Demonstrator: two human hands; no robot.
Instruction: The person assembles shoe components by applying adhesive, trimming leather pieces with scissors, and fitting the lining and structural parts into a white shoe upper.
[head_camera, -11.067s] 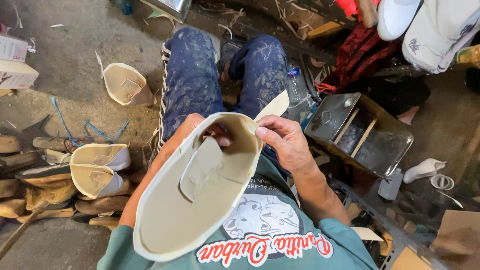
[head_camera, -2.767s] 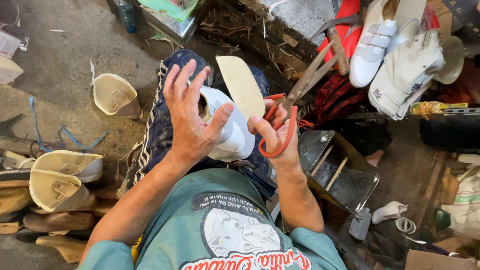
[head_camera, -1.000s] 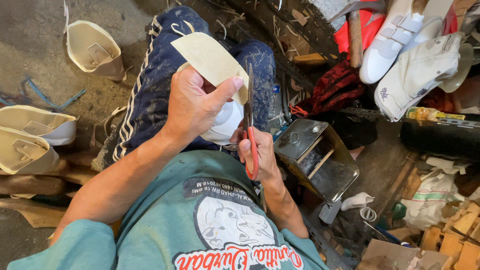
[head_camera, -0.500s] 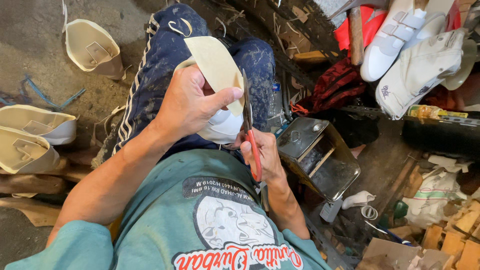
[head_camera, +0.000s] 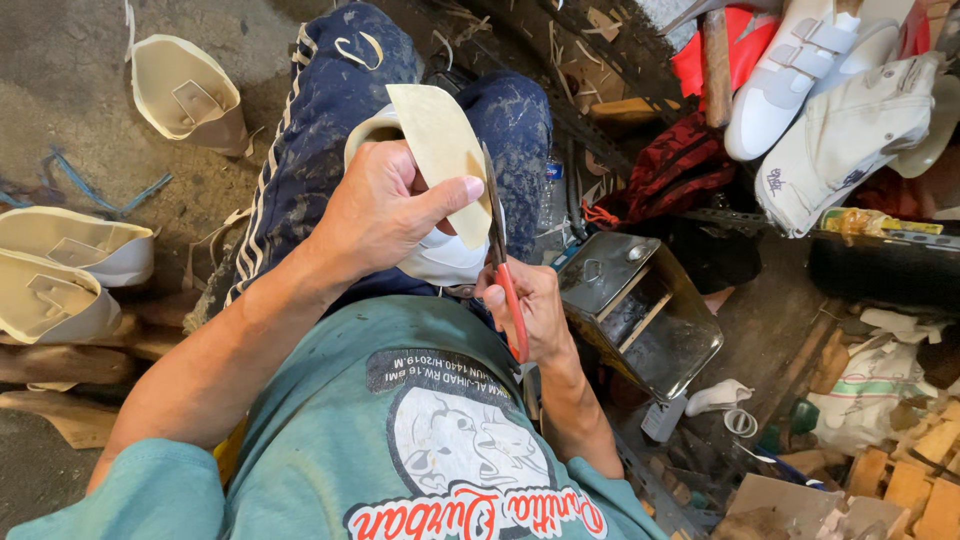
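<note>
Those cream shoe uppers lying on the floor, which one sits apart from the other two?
The shoe upper at top left, beside the person's knee, lies alone. The other two uppers lie stacked together at the left edge.

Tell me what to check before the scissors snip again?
1. Left hand grips the cream shoe piece firmly: ok.
2. Right hand holds the red-handled scissors: ok.
3. Blades sit at the piece's right edge: ok.
4. Left thumb away from the blades: not ok, its tip lies right beside them.
5. Blades open or closed: cannot tell.
6. White shoe under the piece stays out of the cut: cannot tell.
</note>
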